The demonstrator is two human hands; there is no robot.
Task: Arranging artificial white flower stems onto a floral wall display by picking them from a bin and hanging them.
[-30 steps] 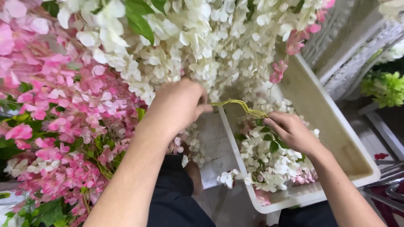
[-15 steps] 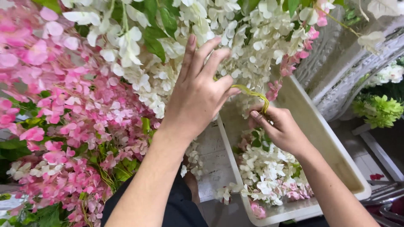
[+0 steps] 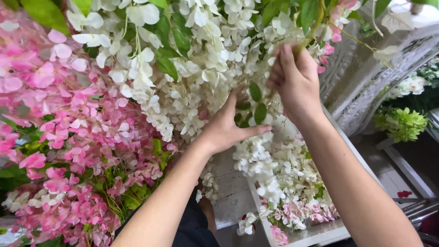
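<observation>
1. Your right hand [image 3: 295,82] pinches a green stem [image 3: 307,34] among the white blossoms [image 3: 196,87], high at the far right.
2. Your left hand [image 3: 226,128], fingers spread, pushes into the same blossoms just below it.
3. Pink flowers [image 3: 68,151] fill the left; a white tray [image 3: 315,233] of loose blooms lies below.

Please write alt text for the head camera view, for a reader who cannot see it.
Two bare hands work in hanging white flowers: the right hand pinches a green stem, the left hand parts the blooms. Pink flowers fill the left; a white tray of blossoms lies below.
</observation>
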